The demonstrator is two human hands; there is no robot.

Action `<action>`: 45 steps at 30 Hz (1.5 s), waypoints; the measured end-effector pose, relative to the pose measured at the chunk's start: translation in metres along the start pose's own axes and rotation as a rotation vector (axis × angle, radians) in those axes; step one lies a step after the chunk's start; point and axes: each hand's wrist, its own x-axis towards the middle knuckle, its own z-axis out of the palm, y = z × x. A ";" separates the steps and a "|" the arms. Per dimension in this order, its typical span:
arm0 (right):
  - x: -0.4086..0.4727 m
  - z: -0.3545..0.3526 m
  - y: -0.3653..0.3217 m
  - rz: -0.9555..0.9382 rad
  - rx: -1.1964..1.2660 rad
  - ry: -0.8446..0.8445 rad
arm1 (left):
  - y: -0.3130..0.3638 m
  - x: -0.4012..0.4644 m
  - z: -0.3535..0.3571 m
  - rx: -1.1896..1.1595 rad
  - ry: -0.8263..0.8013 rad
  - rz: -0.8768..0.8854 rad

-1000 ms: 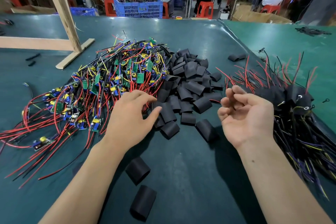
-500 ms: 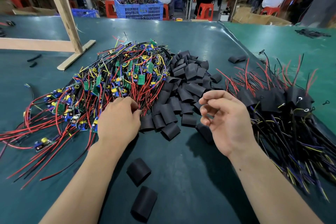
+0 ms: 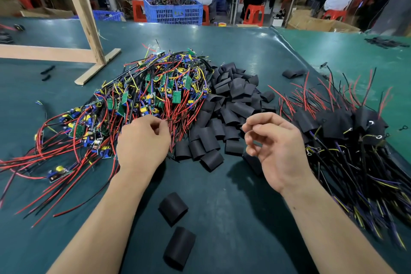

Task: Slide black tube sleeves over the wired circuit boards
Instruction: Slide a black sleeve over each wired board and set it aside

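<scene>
Head view: the left hand (image 3: 142, 140) pinches red wire ends at the edge of the tangled circuit boards (image 3: 155, 93) heap; pulling risks dragging neighbours along, since the leads interlock. The right hand (image 3: 273, 147) hovers loosely curled, holding nothing, above the black tube sleeves (image 3: 224, 113) piled mid-desk (image 3: 222, 184), which could scatter if brushed
</scene>
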 end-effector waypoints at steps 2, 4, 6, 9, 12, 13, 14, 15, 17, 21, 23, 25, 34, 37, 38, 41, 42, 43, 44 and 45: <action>0.001 -0.001 0.001 0.001 -0.002 0.002 | 0.000 0.001 -0.001 0.039 0.011 0.024; 0.002 -0.001 0.002 0.003 -0.007 0.007 | 0.000 0.002 -0.001 0.038 0.000 0.029; 0.002 -0.002 0.002 0.005 -0.007 0.009 | 0.001 0.002 0.000 0.017 0.036 0.043; 0.002 -0.002 0.003 0.008 -0.007 0.008 | -0.003 0.001 0.003 0.093 0.131 0.121; 0.003 -0.002 0.003 0.007 -0.013 0.009 | -0.007 0.005 0.005 0.114 0.090 0.158; 0.003 -0.002 0.003 0.007 -0.017 0.006 | -0.007 0.006 0.006 0.103 0.072 0.200; 0.003 -0.001 0.003 0.006 -0.020 0.000 | -0.007 0.006 0.007 0.103 0.057 0.263; 0.002 -0.001 0.003 0.004 -0.022 -0.008 | -0.007 0.006 0.009 0.108 0.042 0.323; 0.002 0.000 0.004 0.003 -0.033 -0.024 | -0.009 0.007 0.014 0.116 -0.006 0.352; 0.001 0.000 0.005 0.005 -0.047 -0.028 | -0.014 0.012 0.017 -0.023 0.067 0.273; 0.001 0.000 0.004 0.009 -0.032 -0.020 | -0.014 0.013 0.016 -0.047 0.099 0.218; 0.002 -0.001 0.004 0.007 -0.021 -0.014 | -0.014 0.013 0.018 -0.028 0.044 0.134; 0.002 -0.003 0.001 0.002 -0.009 0.001 | -0.008 0.010 0.011 0.055 0.105 0.099; 0.002 -0.002 0.001 0.001 -0.003 -0.003 | -0.006 0.006 0.002 -0.029 0.227 0.196; 0.002 -0.002 0.001 0.003 -0.002 -0.002 | -0.005 0.005 0.000 -0.049 0.263 0.222; 0.002 -0.003 -0.001 0.001 0.006 -0.001 | -0.005 0.008 -0.004 -0.107 0.341 0.273; 0.002 -0.004 -0.002 -0.002 0.012 0.000 | -0.005 0.008 -0.005 -0.140 0.351 0.283; 0.002 -0.004 -0.003 -0.006 0.019 0.001 | -0.005 0.008 -0.005 -0.175 0.362 0.297; 0.002 -0.004 -0.003 -0.007 0.024 0.003 | -0.004 0.008 -0.005 -0.209 0.377 0.308; 0.002 -0.004 -0.003 -0.006 0.025 0.005 | -0.003 0.007 -0.005 -0.241 0.401 0.316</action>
